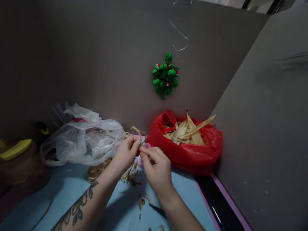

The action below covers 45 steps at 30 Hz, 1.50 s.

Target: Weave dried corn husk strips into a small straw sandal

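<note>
My left hand (128, 151) and my right hand (157, 168) meet over the middle of the work surface. Both are closed, thumbs against fingers, on a tan strand of dried plant fibre (137, 130). One end of the strand sticks up above my left fingertips; the part between the fingers is mostly hidden. Under my hands lie some loose dry fibres (133, 175). Beside my left forearm is a coiled bundle of braided straw (97, 169), partly covered by the arm. Small dry scraps (141, 202) and a thin dark tool (158, 210) lie near my right wrist.
A red plastic bag (190, 159) of dried husks stands behind my right hand. To the left are a clear plastic bag (87, 140) and a brown container with yellow items (18, 165). A black phone-like slab (220, 205) lies right. A green ornament (165, 77) hangs on the grey partition.
</note>
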Available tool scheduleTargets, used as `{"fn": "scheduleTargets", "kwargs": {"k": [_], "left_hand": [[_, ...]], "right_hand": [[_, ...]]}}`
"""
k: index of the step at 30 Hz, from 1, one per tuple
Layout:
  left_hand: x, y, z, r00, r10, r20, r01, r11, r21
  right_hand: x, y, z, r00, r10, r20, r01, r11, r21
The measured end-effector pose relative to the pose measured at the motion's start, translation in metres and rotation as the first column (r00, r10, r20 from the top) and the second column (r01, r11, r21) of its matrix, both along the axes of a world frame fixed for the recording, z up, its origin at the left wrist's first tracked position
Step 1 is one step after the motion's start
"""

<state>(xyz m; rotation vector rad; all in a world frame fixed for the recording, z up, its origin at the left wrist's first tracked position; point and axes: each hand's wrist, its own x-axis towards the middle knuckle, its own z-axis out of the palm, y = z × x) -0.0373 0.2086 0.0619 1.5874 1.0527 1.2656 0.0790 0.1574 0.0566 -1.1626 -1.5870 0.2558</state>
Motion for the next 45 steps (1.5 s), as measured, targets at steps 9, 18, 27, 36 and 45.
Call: {"fn": "scheduleTargets", "kwargs": {"k": [9,18,27,36,45], "left_hand": [[0.009,-0.014,0.009,0.969,-0.032,-0.244,0.064,0.991,0.122],[0.010,-0.025,0.009,0.865,0.115,-0.489,0.026,0.962,0.272],[0.005,-0.014,0.013,0.963,-0.156,-0.220,0.164,0.986,0.015],[-0.002,-0.018,0.022,0.944,-0.186,-0.274,0.184,0.982,-0.032],[0.023,-0.046,0.019,0.797,0.165,-0.580,0.051,0.940,0.337]], "right_hand": [[0.019,0.012,0.009,0.843,0.167,-0.511,-0.348,0.894,-0.281],[0.029,0.014,0.007,0.953,0.059,-0.296,-0.156,0.935,-0.319],[0.032,0.014,0.010,0.959,0.130,-0.252,-0.205,0.932,-0.300],[0.027,0.008,0.006,0.988,-0.081,0.133,0.099,0.986,-0.135],[0.021,0.014,0.001,0.828,-0.058,-0.558,-0.140,0.942,-0.306]]}}
